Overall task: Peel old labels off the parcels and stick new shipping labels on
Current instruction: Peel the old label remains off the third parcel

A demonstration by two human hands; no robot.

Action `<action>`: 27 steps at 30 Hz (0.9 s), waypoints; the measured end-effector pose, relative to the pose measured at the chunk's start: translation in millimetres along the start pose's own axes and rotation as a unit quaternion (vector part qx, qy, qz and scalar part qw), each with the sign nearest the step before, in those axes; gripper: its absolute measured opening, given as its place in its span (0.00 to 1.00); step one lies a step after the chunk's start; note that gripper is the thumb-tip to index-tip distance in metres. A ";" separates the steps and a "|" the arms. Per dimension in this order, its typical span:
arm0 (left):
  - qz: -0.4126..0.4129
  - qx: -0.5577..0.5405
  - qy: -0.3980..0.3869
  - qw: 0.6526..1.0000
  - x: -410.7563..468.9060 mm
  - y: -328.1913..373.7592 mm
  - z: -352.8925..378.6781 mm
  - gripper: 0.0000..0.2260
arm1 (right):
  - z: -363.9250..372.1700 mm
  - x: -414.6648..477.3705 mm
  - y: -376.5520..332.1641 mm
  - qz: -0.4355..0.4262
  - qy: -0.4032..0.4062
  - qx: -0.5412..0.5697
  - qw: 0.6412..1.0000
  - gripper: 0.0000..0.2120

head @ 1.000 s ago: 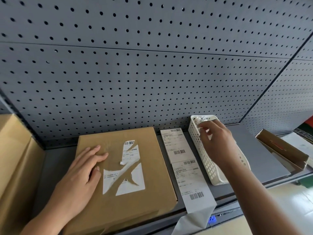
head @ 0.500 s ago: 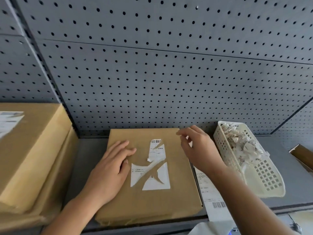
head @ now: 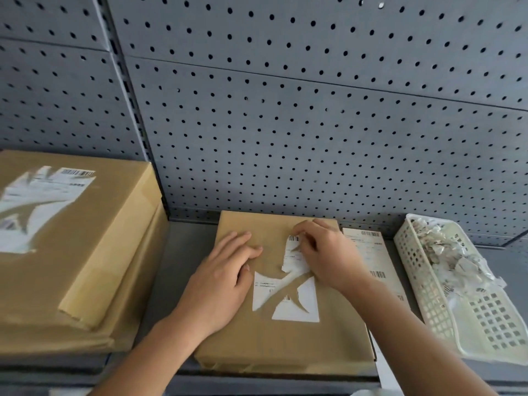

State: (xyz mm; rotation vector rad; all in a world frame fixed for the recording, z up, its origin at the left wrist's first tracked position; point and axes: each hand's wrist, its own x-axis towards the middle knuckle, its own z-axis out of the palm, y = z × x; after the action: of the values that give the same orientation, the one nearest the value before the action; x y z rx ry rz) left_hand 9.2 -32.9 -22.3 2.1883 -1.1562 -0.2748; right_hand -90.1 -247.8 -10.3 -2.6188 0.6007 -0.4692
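- Now: your left hand (head: 223,281) lies palm down on the left part of the parcel (head: 285,338). The fingers are straight and close together, pointing up and to the right. It holds nothing and only presses the brown wrapping flat.
- Your left forearm comes in from the bottom edge, angled toward the centre of the view.
- Your right hand (head: 328,258) sits on the parcel's upper right area with the knuckles up and the fingers curled inward.
- Your thumb and forefinger meet at the top right corner of the old label (head: 285,298), beside its barcode, and pinch that edge. Motion blur hides whether the corner is lifted.
- Your right forearm enters from the lower right and crosses over the parcel's right edge.
- The parcel is a flat brown packet lying on the grey shelf (head: 183,267), with its far end close to the pegboard (head: 314,124).
- The old label is torn into white pieces, one narrow piece under your right fingertips and a wider patch below it with brown gaps running through.
- A strip of new labels (head: 368,250) lies just beside the parcel on the right, partly under your right wrist.
- The white basket (head: 491,324) stands further right and holds crumpled label scraps (head: 445,252).
- A stack of parcels (head: 71,267) is on the left, and its top one carries a torn label (head: 37,201).
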 end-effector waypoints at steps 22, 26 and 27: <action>0.001 0.004 0.001 1.000 0.7 -1.8 -0.1 0.17 | 6.8 0.5 4.0 -0.017 0.040 0.035 0.998 0.08; 0.003 0.001 0.001 1.000 0.4 -3.4 0.8 0.17 | 3.9 4.4 5.6 -0.057 0.025 -0.013 0.998 0.07; 0.005 0.001 0.002 1.000 0.3 -3.5 1.0 0.17 | 2.8 6.4 6.1 -0.075 0.018 -0.027 0.997 0.06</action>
State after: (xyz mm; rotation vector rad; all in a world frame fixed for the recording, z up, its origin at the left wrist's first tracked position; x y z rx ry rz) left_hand 11.2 -32.1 -25.2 2.1833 -1.1641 -0.2658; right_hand -85.6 -255.0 -14.0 -2.7238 0.4349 -0.5544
